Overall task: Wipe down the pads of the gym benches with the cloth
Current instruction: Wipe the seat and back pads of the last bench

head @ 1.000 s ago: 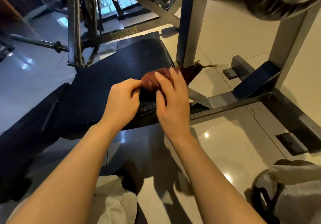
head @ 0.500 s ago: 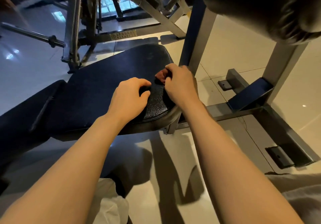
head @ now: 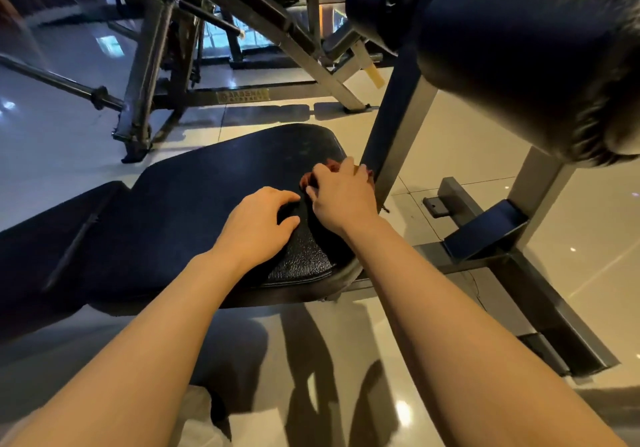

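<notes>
- Two bare forearms are seen reaching in from 6 o'clock, over a glossy tiled floor point(head: 467, 155) on which their shadows are cast.
- One left hand point(head: 258, 226) is laid on the seat pad point(head: 207, 197); its fingers are loosely bent, with the thumb and forefinger tips touching the pad surface, and nothing is grasped by it.
- One right hand point(head: 341, 197) is placed just beside the left, at its 1 o'clock, and one reddish-brown cloth point(head: 306, 178) is bunched and pinched under its curled fingers.
- The cloth is pressed against the far right part of the seat pad, close beside the grey upright post point(head: 398, 131); only a small part of it is visible at the fingertips.
- Two flat black pads are counted on this bench: the seat pad at centre and a second pad point(head: 52, 238) adjoining it at 9 o'clock.
- One thick black roller pad point(head: 519, 48) is carried on the grey frame at 1 o'clock, above the hands.
- One further machine with a dark metal frame point(head: 149, 65) is seen at 11 o'clock, well apart from the hands, with one bar point(head: 59, 82) projecting toward 9 o'clock.
</notes>
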The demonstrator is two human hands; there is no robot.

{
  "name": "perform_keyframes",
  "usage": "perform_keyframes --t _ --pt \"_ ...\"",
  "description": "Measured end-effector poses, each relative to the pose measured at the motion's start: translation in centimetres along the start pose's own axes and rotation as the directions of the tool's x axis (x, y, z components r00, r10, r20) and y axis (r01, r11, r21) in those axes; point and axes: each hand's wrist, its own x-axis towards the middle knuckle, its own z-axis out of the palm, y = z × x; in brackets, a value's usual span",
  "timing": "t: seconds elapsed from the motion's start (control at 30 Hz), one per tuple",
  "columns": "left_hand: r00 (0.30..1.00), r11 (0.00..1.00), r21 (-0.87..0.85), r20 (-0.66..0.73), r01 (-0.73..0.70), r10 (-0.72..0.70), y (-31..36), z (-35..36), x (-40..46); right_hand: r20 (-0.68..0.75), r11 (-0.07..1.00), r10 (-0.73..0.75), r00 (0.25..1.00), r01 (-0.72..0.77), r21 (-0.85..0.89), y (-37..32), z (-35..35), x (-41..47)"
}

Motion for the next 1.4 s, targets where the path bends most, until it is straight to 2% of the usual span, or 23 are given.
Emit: perform_keyframes --t 0.07,0.17,0.3,0.5,0.67,0.93,1.07,1.2,1.4 --pt "1.0 1.0 -0.011 0.01 -0.026 0.026 -0.4 0.0 0.7 -0.027 1.0 0.025 0.999 -0.026 -0.01 -0.1 0.5 -1.4" --pt "0.998 0.997 -0.035 0.02 -0.063 0.063 -0.9 -0.1 1.8 -0.061 1.0 -0.019 0.998 0.018 -0.013 0.2 0.7 -2.9" --pt "0.995 0.993 -0.065 0.023 -0.096 0.097 -1.5 -0.2 3.3 0.031 1.0 0.014 0.999 -0.014 -0.013 0.3 0.5 -0.3" --pt "0.994 0.993 -0.057 0.033 -0.103 0.105 -2.6 0.0 5.9 0.151 0.993 0.037 0.988 -0.053 0.105 1.5 0.2 5.6" --pt "0.992 0.993 -0.043 0.058 -0.112 0.114 -3.0 0.5 7.3 0.021 0.997 -0.065 0.998 0.066 -0.048 0.9 1.3 3.2" --pt "0.989 0.994 -0.041 0.101 -0.102 0.106 -4.4 0.6 8.8 0.152 0.999 0.026 0.988 -0.032 0.039 1.7 1.3 9.2" --pt "0.989 0.995 -0.041 0.111 -0.094 0.098 -4.5 0.6 8.6 0.128 0.999 0.031 0.991 -0.028 -0.027 1.3 1.9 9.2" --pt "0.987 0.993 -0.031 0.104 -0.118 0.12 -4.9 0.5 8.3 0.015 0.991 -0.013 1.0 0.015 -0.131 0.1 2.3 4.9" --pt "0.979 0.988 -0.043 0.133 -0.15 0.154 -5.8 -0.1 9.2 0.095 0.997 0.058 0.994 -0.054 -0.051 0.4 2.0 9.6"
